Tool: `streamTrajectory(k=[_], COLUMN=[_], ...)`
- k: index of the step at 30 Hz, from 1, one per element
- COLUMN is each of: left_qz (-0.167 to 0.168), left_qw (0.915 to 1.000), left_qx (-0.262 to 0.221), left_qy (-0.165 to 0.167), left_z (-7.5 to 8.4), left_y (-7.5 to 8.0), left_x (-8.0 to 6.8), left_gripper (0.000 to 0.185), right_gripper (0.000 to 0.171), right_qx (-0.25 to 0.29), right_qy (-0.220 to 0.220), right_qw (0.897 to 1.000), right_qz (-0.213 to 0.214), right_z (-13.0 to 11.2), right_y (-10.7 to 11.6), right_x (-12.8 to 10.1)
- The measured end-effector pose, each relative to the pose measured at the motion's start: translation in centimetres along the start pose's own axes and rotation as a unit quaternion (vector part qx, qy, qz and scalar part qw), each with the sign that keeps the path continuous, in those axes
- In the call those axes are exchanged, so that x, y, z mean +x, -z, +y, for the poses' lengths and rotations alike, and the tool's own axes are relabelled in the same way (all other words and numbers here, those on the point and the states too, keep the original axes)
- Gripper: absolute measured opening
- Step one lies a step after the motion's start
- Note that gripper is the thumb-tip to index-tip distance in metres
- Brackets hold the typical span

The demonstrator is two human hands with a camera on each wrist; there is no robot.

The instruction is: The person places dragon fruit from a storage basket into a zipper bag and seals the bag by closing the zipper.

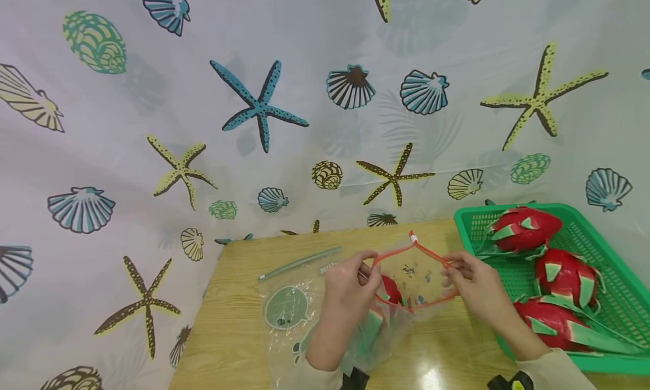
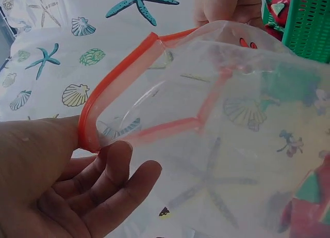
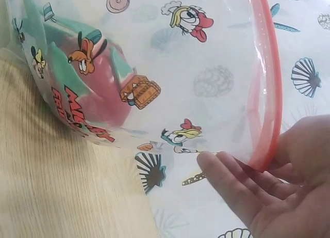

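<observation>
Between both hands is a clear zip bag (image 1: 421,277) with a red-orange zip rim and cartoon prints, its mouth spread wide. My left hand (image 1: 347,291) pinches the rim at the left side, thumb against fingers. At the opposite side the rim is pinched by my right hand (image 1: 474,285). A red dragon fruit (image 3: 98,93) with green scales lies inside, toward the bag's bottom, seen through the printed film in the right wrist view. In the left wrist view, the red zip strip (image 2: 111,83) bends where the left thumb and fingers grip it.
A second clear zip bag (image 1: 286,308) with a green zip lies flat on the wooden table (image 1: 231,299), partly behind the left arm. To the right stands a green plastic basket (image 1: 581,223) with several dragon fruits (image 1: 528,229). A shell-and-starfish cloth (image 1: 304,125) hangs behind the table.
</observation>
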State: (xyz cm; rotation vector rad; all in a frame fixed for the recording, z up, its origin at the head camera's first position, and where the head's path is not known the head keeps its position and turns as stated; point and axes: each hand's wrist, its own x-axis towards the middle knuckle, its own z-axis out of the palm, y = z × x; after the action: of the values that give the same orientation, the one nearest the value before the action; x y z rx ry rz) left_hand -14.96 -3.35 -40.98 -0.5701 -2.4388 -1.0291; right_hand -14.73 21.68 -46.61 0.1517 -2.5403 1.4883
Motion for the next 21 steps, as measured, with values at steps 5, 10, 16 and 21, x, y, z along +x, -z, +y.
streamTrajectory(k=[5,10,16,21], left_qz=[-0.022,-0.022,-0.018,-0.02], left_qw=[0.997,0.9929,0.9911,0.9914], left_qx=[-0.049,-0.086,-0.102,-0.1], left_qy=[0.055,0.08,0.083,0.082], left_z=[0.7,0.7,0.4,0.2], left_y=[-0.6,-1.2,-1.4,-1.4], left_x=[-0.3,-0.3,-0.3,-0.3], left_gripper=[0.019,0.018,0.017,0.017], right_gripper=[0.027,0.027,0.035,0.037], right_qx=[0.008,-0.013,-0.054,-0.076], right_qy=[-0.026,-0.017,-0.031,-0.036], right_qw=[0.999,0.999,0.997,0.996], right_qz=[-0.032,-0.043,-0.041,-0.024], right_z=[0.1,0.1,0.3,1.1], right_y=[0.7,1.5,3.3,5.3], right_x=[-0.3,-0.6,-1.1,-1.5])
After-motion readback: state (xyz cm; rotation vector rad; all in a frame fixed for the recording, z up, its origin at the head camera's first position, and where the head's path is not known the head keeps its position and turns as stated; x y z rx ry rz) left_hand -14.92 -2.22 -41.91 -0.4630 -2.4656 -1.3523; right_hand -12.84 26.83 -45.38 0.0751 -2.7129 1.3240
